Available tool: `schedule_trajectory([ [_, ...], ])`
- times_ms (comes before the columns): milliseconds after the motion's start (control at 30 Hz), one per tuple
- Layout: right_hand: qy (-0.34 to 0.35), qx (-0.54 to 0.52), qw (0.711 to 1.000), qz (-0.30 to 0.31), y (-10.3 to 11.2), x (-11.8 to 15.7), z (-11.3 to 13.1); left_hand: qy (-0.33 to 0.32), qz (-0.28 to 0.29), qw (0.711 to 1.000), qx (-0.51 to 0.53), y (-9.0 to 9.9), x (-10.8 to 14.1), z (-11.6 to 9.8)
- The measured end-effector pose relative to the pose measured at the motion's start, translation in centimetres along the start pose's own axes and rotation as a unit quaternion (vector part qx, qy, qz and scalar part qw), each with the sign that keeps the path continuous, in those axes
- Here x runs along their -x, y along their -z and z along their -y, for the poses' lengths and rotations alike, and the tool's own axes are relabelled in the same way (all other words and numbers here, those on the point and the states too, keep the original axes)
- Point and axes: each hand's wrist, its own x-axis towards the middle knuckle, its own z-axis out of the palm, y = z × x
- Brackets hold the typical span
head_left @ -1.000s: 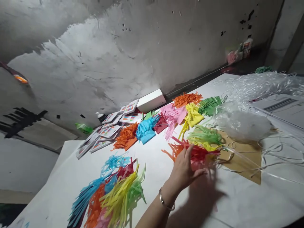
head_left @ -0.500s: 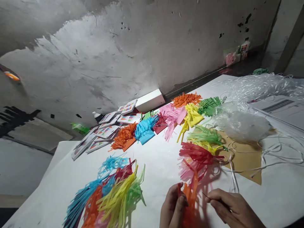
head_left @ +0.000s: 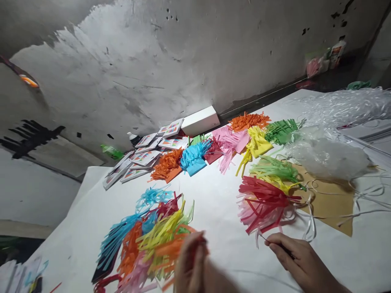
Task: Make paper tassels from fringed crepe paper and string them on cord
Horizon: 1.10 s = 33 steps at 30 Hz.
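Note:
My left hand (head_left: 195, 262), blurred by motion, is closed on an orange paper tassel (head_left: 168, 250) at the bottom centre, over the right side of a pile of fringed tassels in yellow (head_left: 161, 232), blue and pink. My right hand (head_left: 293, 256) pinches a thin dark tool (head_left: 282, 248) whose fine tip points left, just below a red tassel (head_left: 265, 199). Pale pink fringe lies under the red one. Light green and yellow tassels (head_left: 275, 169) lie behind it, with white cords (head_left: 310, 219) at their right.
A white sheet (head_left: 214, 207) covers the table. Along its back are stacked printed packs (head_left: 145, 156), a white box (head_left: 200, 121) and bundles of fringed paper (head_left: 194, 156). Brown card (head_left: 332, 203), clear plastic (head_left: 330, 152) and shredded white strands (head_left: 351, 108) lie on the right.
My left hand has moved left with the orange tassel, away from my right hand and over the pile. The view has shifted, showing more of the table's left side. My right hand keeps its pinch.

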Motion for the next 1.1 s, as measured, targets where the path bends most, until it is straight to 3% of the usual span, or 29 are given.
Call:
schedule_trajectory([
  [100, 0.0, -0.004, 1.0, 0.014, -0.8, -0.1, 0.1, 0.12, 0.144, 0.981, 0.044, -3.7, 3.8, 1.1],
  [167, 0.014, -0.002, 0.999, 0.03, -1.1, -0.2, 0.1, 0.172, 0.211, 0.959, 0.078, -5.2, 5.0, 1.6],
  [333, 0.015, 0.012, 1.0, -0.003, -1.5, -0.6, 0.2, 0.215, 0.279, 0.927, 0.129, -5.6, 5.3, 1.9],
  [467, -0.002, 0.007, 1.0, -0.017, -1.8, -1.3, 1.0, 0.193, 0.321, 0.919, 0.122, -5.5, 5.7, 1.9],
  [600, 0.018, -0.02, 0.999, 0.023, -2.0, -1.9, 1.7, 0.204, 0.331, 0.908, 0.156, -5.5, 6.1, 2.4],
  [733, -0.014, -0.012, 1.0, -0.011, -1.8, -1.9, 1.7, 0.286, 0.338, 0.861, 0.251, -5.5, 5.8, 2.8],
  [800, -0.007, -0.02, 1.0, 0.006, -1.8, -1.5, 1.6, 0.305, 0.341, 0.841, 0.288, -5.5, 5.7, 3.0],
  [933, 0.022, -0.046, 0.996, 0.072, -2.0, -0.7, 1.6, 0.296, 0.324, 0.834, 0.335, -5.6, 5.9, 3.9],
  [1100, 0.014, -0.021, 0.996, 0.081, -2.4, -0.1, 1.3, 0.286, 0.322, 0.834, 0.345, -5.7, 6.3, 4.6],
])
